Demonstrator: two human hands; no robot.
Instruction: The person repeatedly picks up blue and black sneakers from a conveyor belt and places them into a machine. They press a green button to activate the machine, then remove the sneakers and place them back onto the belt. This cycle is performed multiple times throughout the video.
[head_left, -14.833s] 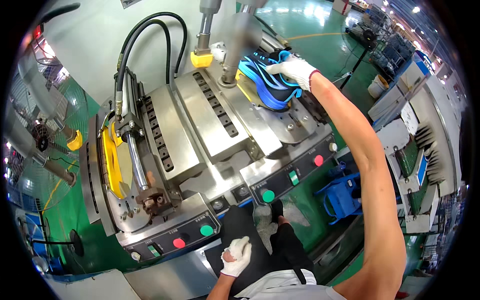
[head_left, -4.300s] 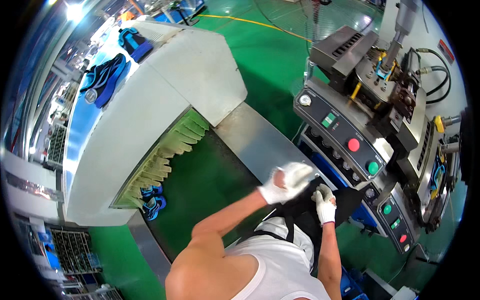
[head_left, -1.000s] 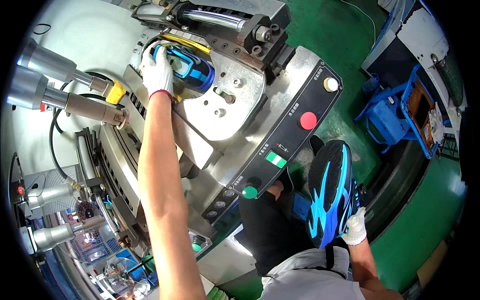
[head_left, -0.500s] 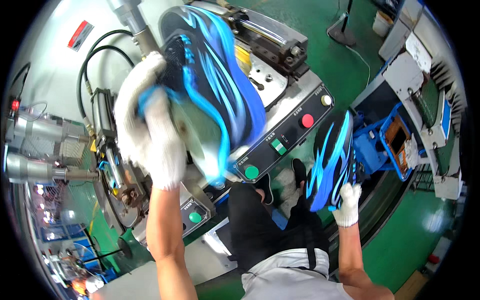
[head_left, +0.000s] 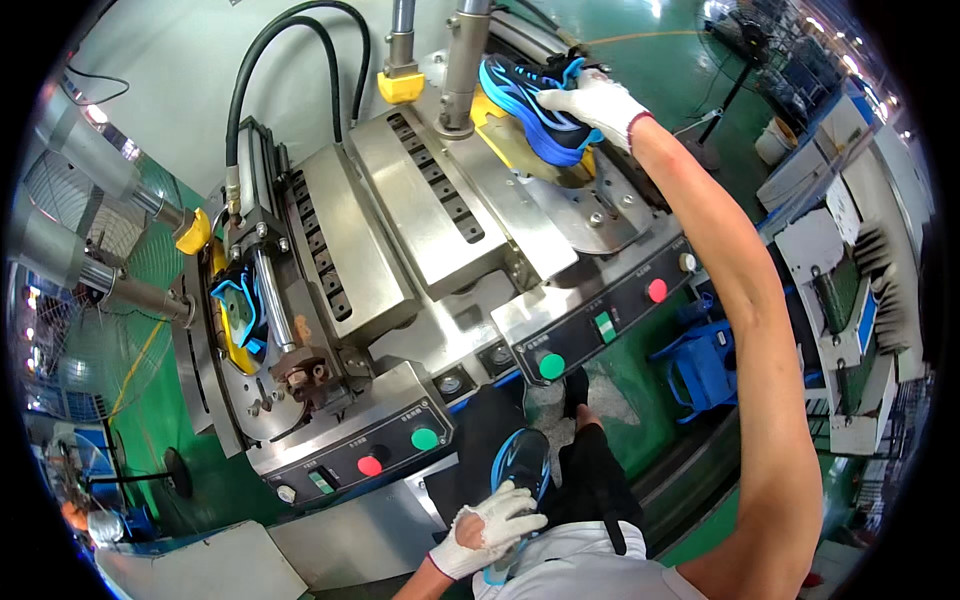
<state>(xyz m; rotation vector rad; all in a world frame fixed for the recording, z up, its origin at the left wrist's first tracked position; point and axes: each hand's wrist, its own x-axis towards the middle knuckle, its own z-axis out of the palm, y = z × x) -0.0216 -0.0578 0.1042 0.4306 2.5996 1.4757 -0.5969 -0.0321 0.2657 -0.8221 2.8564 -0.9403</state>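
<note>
Near my lap, my left hand (head_left: 488,530), in a white knit glove, lies across a black-and-blue sneaker (head_left: 522,462) with its fingers over the shoe's upper. The sneaker's toe points away from me, and my hand partly hides its heel end. My right arm reaches far forward. Its gloved right hand (head_left: 596,105) is closed around the heel end of another black-and-blue sneaker (head_left: 535,108), thumb along its side. That sneaker is at the yellow pad (head_left: 505,140) of the machine's right station. A third blue-and-black shoe (head_left: 238,308) sits in the left station, partly hidden by a cylinder.
Steel press rods with yellow tips (head_left: 401,88) stand over the machine. Control panels along its front carry a green button (head_left: 551,366) and a red button (head_left: 656,290). A blue plastic stool (head_left: 700,365) and a rack with brushes (head_left: 872,270) are at the right.
My right hand has carried its sneaker forward to the right station. My left hand has dropped from in front of the machine to my lap with its sneaker. The view has shifted left.
</note>
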